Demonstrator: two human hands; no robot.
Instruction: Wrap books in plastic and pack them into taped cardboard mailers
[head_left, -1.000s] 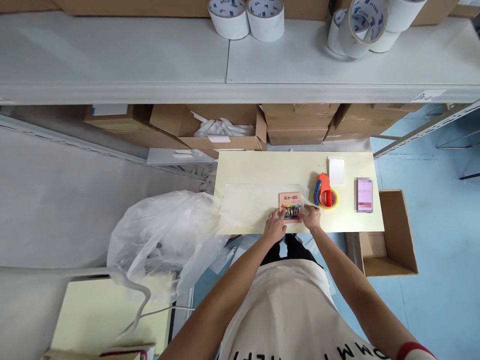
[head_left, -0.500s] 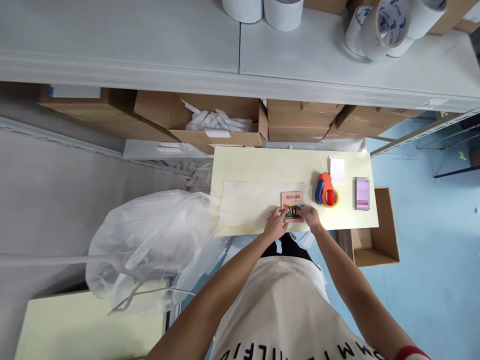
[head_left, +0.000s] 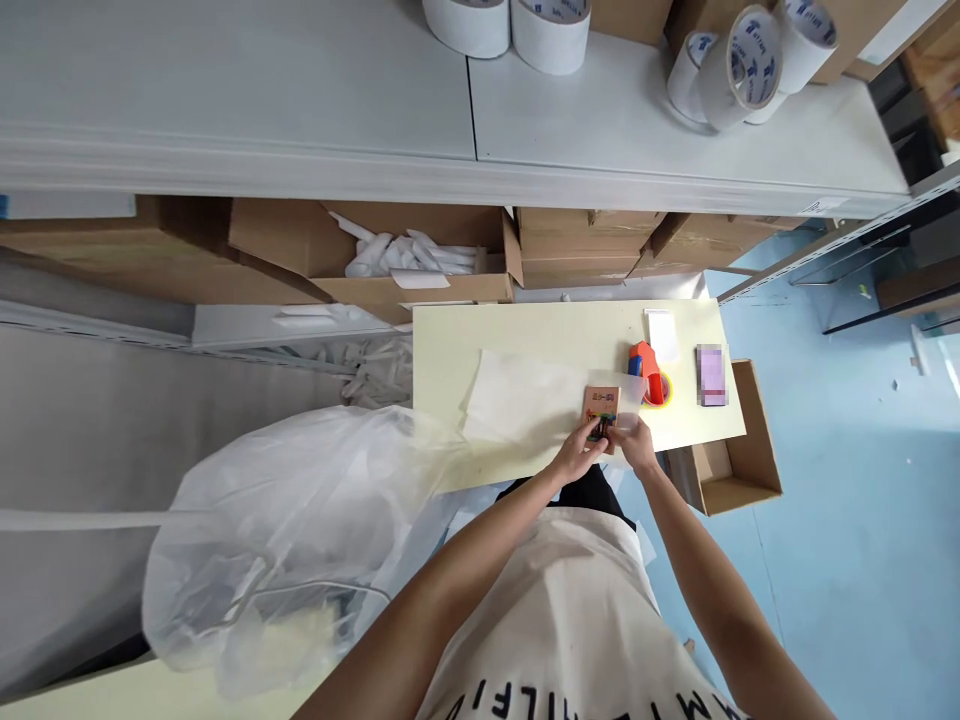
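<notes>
A small brown booklet (head_left: 602,400) is held by two hands at the near edge of a pale counter (head_left: 525,326).

The booklet is gripped in the fingers of the left hand (head_left: 578,456); the fingers of the right hand (head_left: 636,447) are drawn narrow at its lower right edge, but whether booklet or sheet is pinched cannot be told. A thin white sheet (head_left: 510,398) is spread flat to the left. Progress is judged early: nothing is seen folded over the cover, and the orange tape dispenser (head_left: 646,366) is left untouched.
</notes>
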